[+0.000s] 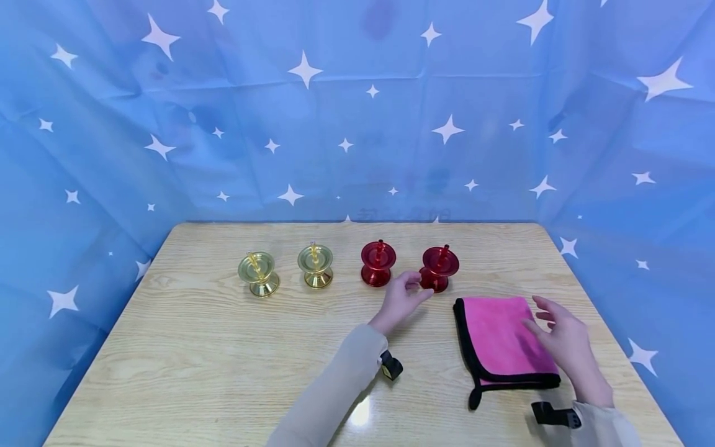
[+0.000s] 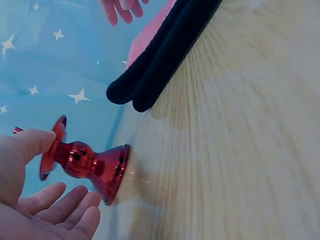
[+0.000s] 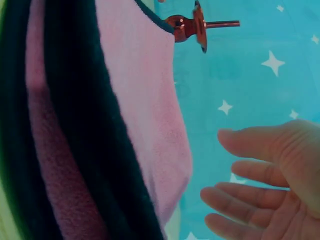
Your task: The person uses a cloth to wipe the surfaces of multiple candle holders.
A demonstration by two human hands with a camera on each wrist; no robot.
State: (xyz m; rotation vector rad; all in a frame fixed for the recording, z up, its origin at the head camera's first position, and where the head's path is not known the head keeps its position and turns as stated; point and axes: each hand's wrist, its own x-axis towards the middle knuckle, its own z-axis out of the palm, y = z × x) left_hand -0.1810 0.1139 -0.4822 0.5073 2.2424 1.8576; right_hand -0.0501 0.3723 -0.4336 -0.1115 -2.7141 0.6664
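My left hand (image 1: 399, 299) reaches beside the rightmost red candle holder (image 1: 440, 263), thumb and fingers parted. In the left wrist view the thumb overlaps the dish of that red candle holder (image 2: 80, 160); contact cannot be told. The holder stands upright on its flared base, with a short stem rising from its dish. Over the right part of a folded pink cloth (image 1: 499, 335) with black edging hovers my right hand (image 1: 566, 341). Its fingers are spread and bent a little, with nothing between them. The right wrist view shows this hand (image 3: 270, 185) apart from the cloth (image 3: 150, 100).
A second red candle holder (image 1: 377, 263) stands left of the first. Farther left are two gold candle holders, one nearer the middle (image 1: 316, 266) and one at the outer left (image 1: 259, 273). Behind the wooden table (image 1: 195, 360) hangs a blue star-patterned curtain (image 1: 357, 167).
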